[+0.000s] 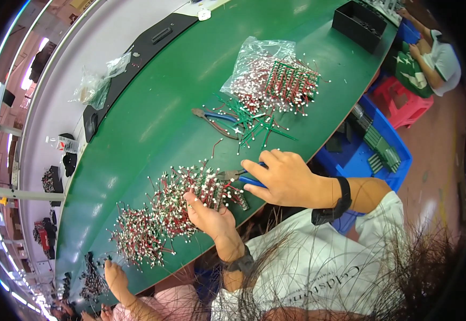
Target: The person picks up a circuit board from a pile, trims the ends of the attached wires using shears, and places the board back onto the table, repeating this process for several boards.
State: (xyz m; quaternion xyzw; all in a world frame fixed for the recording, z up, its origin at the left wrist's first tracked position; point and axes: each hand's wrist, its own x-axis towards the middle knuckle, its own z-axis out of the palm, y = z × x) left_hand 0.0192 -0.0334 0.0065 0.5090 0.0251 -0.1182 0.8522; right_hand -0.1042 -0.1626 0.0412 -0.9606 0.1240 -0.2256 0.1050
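My right hand (286, 179) is closed around blue-handled cutting pliers (253, 181); their metal jaws point left, at a wired circuit board panel (223, 193). My left hand (211, 218) holds that panel from the near side, thumb up, its other fingers partly hidden by wires. Red wires with small white connectors stick out from the panel. Just left of my left hand lies a heap of small wired boards (177, 206), with a second heap (136, 235) beyond it.
Farther back on the green table (153, 117) lie spare pliers (214, 117), thin green strips (254, 125) and a clear bag (260, 59) beside more wired boards. A black bin (358, 27) stands far right. A blue crate (399, 160) sits below. A co-worker's hand (116, 278) is at left.
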